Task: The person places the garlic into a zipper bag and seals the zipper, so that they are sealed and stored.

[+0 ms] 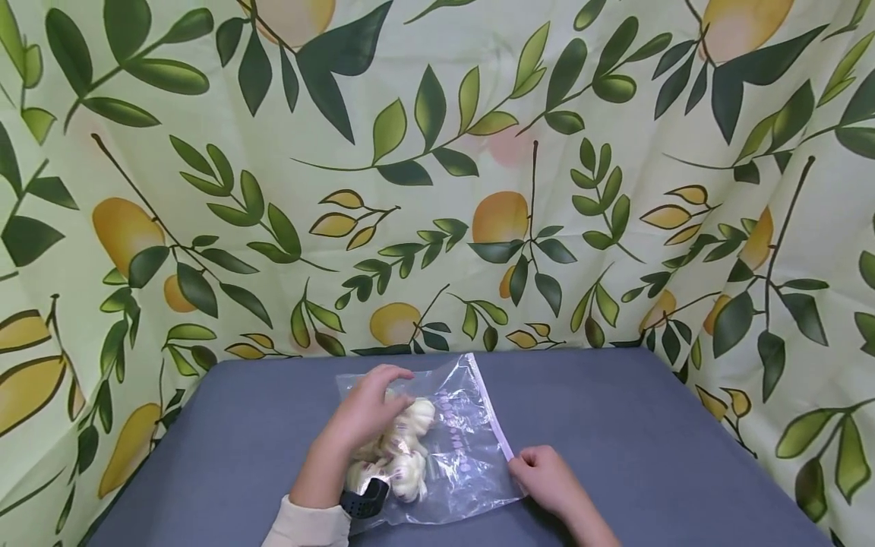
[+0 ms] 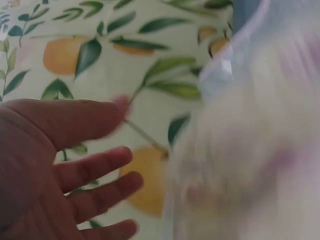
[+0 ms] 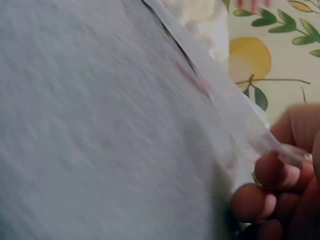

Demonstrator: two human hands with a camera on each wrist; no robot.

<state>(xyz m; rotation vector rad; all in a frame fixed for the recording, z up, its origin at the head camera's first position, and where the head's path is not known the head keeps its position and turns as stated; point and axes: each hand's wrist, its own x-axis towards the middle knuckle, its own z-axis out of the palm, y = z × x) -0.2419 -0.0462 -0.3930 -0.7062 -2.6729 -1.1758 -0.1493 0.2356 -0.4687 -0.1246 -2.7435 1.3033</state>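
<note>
A clear zip bag [image 1: 472, 456] lies on the table with several white garlic bulbs [image 1: 409, 475] inside, gathered at its left end. Its pale zip strip runs along the right side. My right hand [image 1: 543, 475] pinches the near corner at that strip; in the right wrist view the thumb and curled fingers [image 3: 270, 170] grip the plastic edge. Over the bag's left part is my left hand [image 1: 369, 414], thumb and fingers apart, overlapping some garlic in the head view. The left wrist view shows its spread fingers [image 2: 102, 195] holding nothing, beside the blurred garlic bulbs [image 2: 245, 150].
The bag rests on a dark grey table [image 1: 615, 425]. A cloth [image 1: 437, 251] printed with leaves and orange fruit hangs behind it and along both sides. A black wrist strap [image 1: 365, 499] is on the left wrist.
</note>
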